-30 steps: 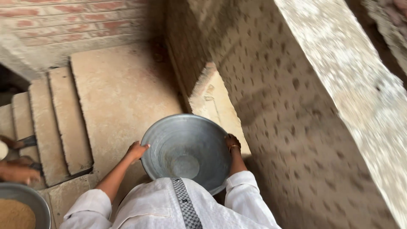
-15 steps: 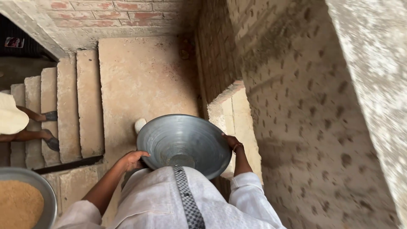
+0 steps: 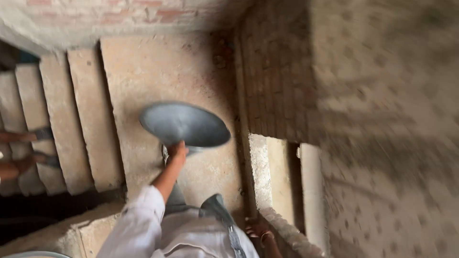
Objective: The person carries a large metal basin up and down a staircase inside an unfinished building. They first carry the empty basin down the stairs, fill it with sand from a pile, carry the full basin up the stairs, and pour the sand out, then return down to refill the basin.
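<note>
I had the left hand (image 3: 177, 152) clamped on the near rim of the round grey metal pan (image 3: 185, 125), fingers curled over the edge, and it alone carried the pan. The pan hung tilted out over the concrete landing (image 3: 158, 67), its hollow turned up and away from me, and I could see nothing in it: the bowl looked bare. The right hand (image 3: 257, 228) was off the pan altogether, low by the edge of the plastered wall (image 3: 287, 234), fingers loosely bent and touching the rough top of it; I could not tell whether it gripped or merely rested there.

The steps (image 3: 71, 119) ran down to my left, and another person's feet (image 3: 33, 136) stood on them. A second pan's rim (image 3: 36, 254) just showed in the bottom left corner.

As I judged it, the pan was already emptied and on its way down the stair, held one-handed. Left to do, as far as the view showed, were the steps themselves. The right side of the view was too blurred to read.
</note>
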